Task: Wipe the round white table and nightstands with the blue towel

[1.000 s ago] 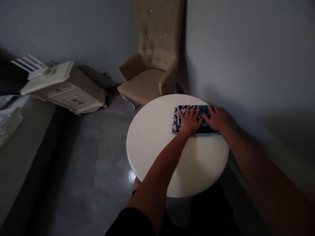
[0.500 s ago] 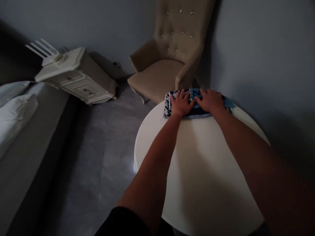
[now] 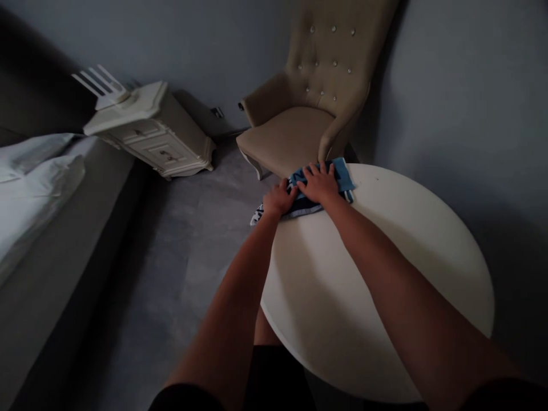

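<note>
A folded towel in blue, navy and a black-and-white pattern lies on the far left edge of a round white table. My right hand is flat on its middle with fingers spread. Beside it, my left hand presses on the towel's left part, its fingers partly bent over the rim. The towel's patterned left corner hangs past the table edge. Both palms cover much of the cloth.
A beige armchair stands just beyond the table. Farther left are a white nightstand with a white router on it, and a bed. A grey wall rises at the right. Small specks dot the tabletop.
Both hands have slid the towel leftward along the table's far edge, and its left corner now overhangs. The left fingers look more bent than before. My view has shifted slightly.
</note>
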`<state>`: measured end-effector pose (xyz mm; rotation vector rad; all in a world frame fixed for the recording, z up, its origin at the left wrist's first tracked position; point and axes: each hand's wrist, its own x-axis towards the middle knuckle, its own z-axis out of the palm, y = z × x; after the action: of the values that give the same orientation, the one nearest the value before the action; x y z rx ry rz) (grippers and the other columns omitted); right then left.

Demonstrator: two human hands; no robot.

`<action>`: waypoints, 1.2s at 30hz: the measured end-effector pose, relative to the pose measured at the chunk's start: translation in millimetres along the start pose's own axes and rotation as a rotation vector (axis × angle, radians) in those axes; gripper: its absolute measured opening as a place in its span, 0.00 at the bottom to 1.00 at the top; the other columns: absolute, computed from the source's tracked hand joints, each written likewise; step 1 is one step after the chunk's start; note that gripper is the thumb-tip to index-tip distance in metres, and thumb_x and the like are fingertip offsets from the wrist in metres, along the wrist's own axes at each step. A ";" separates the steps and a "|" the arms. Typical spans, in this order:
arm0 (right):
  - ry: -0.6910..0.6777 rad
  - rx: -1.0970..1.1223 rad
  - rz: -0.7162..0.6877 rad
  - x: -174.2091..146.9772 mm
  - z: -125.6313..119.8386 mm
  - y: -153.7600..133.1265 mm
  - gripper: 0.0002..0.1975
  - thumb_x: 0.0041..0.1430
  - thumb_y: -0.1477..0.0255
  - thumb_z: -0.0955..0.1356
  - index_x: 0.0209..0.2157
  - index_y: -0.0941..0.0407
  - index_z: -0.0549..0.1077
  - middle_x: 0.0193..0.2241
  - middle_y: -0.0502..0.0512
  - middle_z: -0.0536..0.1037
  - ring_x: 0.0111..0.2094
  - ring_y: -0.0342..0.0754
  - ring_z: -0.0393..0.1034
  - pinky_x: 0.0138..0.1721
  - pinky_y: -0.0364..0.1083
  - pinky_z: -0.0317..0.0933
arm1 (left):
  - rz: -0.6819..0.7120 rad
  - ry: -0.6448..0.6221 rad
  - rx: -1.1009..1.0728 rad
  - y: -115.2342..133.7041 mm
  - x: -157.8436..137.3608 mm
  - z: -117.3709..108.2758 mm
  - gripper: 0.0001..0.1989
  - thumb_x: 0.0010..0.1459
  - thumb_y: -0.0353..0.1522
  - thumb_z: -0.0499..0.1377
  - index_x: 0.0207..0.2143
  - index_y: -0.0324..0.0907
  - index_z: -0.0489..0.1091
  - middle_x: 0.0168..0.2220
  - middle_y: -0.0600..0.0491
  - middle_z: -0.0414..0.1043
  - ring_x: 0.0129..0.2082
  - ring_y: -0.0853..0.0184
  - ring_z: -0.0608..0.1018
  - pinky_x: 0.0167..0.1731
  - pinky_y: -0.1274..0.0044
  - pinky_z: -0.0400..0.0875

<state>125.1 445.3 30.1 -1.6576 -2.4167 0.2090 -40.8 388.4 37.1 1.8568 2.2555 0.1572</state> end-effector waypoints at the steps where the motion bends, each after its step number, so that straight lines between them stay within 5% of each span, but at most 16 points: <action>1: -0.007 0.009 -0.014 -7.7 2.0 -12.0 0.39 0.80 0.51 0.58 0.80 0.57 0.65 0.82 0.64 0.59 0.82 0.75 0.44 0.81 0.78 0.33 | -0.021 0.012 -0.003 -10.2 -12.0 0.1 0.37 0.79 0.56 0.47 0.78 0.49 0.64 0.67 0.36 0.78 0.63 0.42 0.82 0.60 0.58 0.76; 10: -0.015 0.064 -0.145 -109.4 14.1 -91.8 0.38 0.78 0.51 0.62 0.80 0.56 0.66 0.83 0.64 0.57 0.83 0.75 0.43 0.81 0.78 0.33 | -0.168 0.110 -0.079 -66.7 -147.0 11.7 0.38 0.79 0.52 0.51 0.80 0.40 0.59 0.66 0.32 0.76 0.61 0.45 0.84 0.58 0.61 0.77; 20: -0.015 0.110 -0.162 -280.0 6.0 -124.9 0.38 0.78 0.52 0.65 0.79 0.57 0.67 0.82 0.65 0.57 0.84 0.75 0.43 0.81 0.78 0.32 | -0.091 0.295 -0.242 -84.8 -311.0 64.4 0.37 0.78 0.46 0.54 0.79 0.34 0.60 0.72 0.25 0.67 0.71 0.41 0.76 0.65 0.52 0.77; 25: 0.017 0.139 -0.127 -381.4 -2.3 -110.2 0.38 0.78 0.51 0.65 0.79 0.56 0.68 0.82 0.64 0.56 0.84 0.75 0.43 0.82 0.79 0.34 | -0.102 0.280 -0.213 -55.3 -407.6 97.5 0.37 0.78 0.46 0.52 0.82 0.39 0.57 0.82 0.28 0.53 0.81 0.39 0.63 0.69 0.47 0.73; 29: 0.074 0.151 -0.071 -459.8 -9.2 -72.7 0.38 0.76 0.49 0.66 0.79 0.51 0.68 0.82 0.61 0.56 0.84 0.75 0.43 0.82 0.79 0.38 | -0.039 0.280 -0.057 -14.3 -469.8 121.9 0.36 0.78 0.45 0.53 0.81 0.41 0.62 0.84 0.33 0.46 0.85 0.41 0.49 0.78 0.46 0.60; 32: 0.124 0.130 0.001 -506.4 -12.5 -33.5 0.36 0.76 0.51 0.66 0.78 0.49 0.70 0.82 0.60 0.57 0.84 0.74 0.45 0.82 0.79 0.41 | 0.112 0.235 0.015 18.0 -488.5 127.4 0.35 0.74 0.44 0.59 0.80 0.48 0.67 0.84 0.41 0.51 0.84 0.38 0.45 0.80 0.39 0.49; 36: 0.183 0.093 0.086 -538.4 -16.8 19.7 0.33 0.77 0.53 0.64 0.76 0.52 0.73 0.80 0.60 0.61 0.83 0.73 0.50 0.82 0.78 0.41 | 0.374 0.105 0.063 61.7 -480.7 115.8 0.33 0.74 0.47 0.60 0.79 0.60 0.67 0.82 0.53 0.55 0.84 0.42 0.48 0.82 0.43 0.45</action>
<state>335.1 -49.9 -5.0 -1.6633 -2.1726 0.1719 131.8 -76.1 -14.9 2.3395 1.9712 0.2491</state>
